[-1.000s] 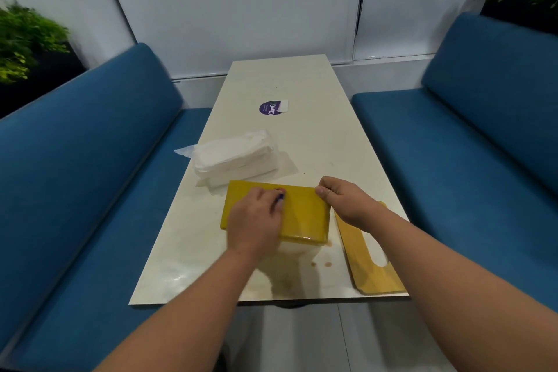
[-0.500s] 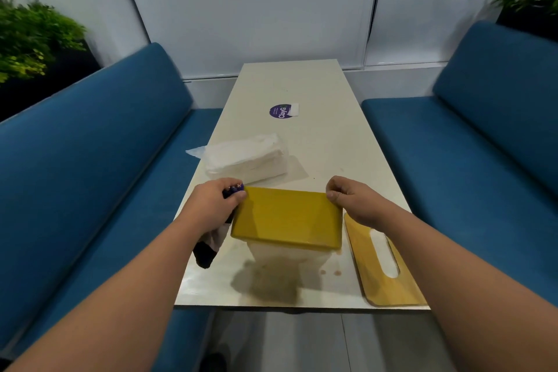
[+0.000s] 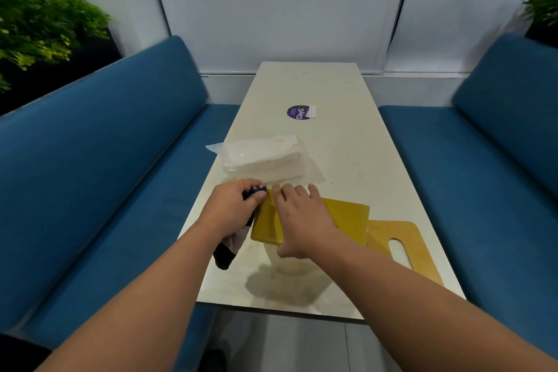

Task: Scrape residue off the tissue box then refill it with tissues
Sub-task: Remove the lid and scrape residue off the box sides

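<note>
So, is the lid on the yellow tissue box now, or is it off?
Off. The slotted lid lies flat on the table, right of the yellow tissue box, which the right hand presses down.

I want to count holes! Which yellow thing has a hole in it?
The flat yellow lid on the right has a long slot; the yellow box under the right hand shows none.

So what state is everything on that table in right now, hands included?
Yellow tissue box: lid off, lying on the table, pressed under one hand.
Lid: off, flat on the table beside the box.
Tissue pack: in its clear wrapper, behind the box, not yet loaded.
Left hand: grips a dark scraper at the box's left end.
Right hand: fingers straight, pressing on the box.
Round sticker: stuck flat on the table.
</note>
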